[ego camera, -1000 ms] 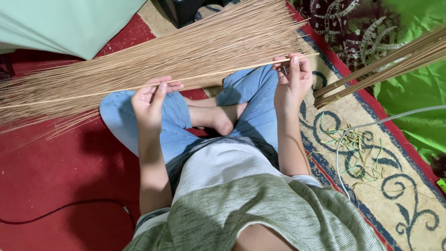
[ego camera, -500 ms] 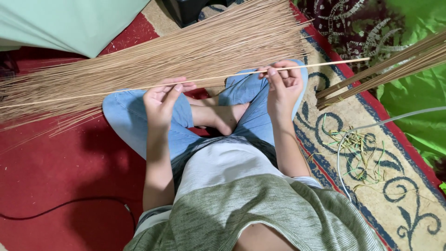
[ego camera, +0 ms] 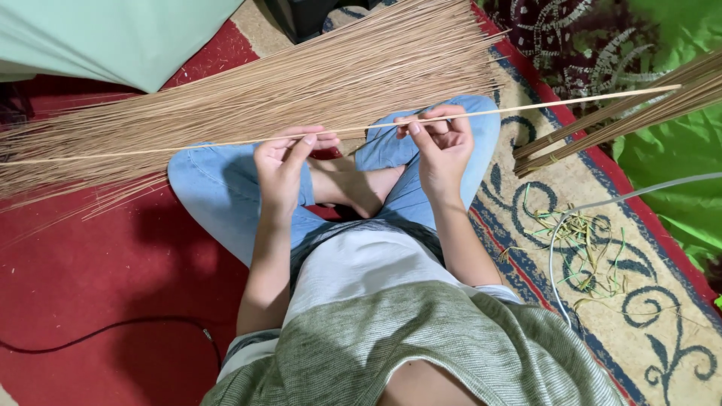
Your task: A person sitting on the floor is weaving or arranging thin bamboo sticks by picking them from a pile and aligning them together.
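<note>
Across the crossed legs in blue jeans (ego camera: 226,195), one long thin stick (ego camera: 526,109) runs from 9 o'clock to 2 o'clock, pinched shut by the left hand (ego camera: 282,169) and the right hand (ego camera: 440,146). Just behind it at 12 lies a big pile of sticks (ego camera: 301,83), crowding the hands. Another stick bundle (ego camera: 624,113) sits at 2 o'clock, green scraps (ego camera: 579,240) and a grey cable (ego camera: 602,207) at 4, a black cable (ego camera: 98,334) at 8.
</note>
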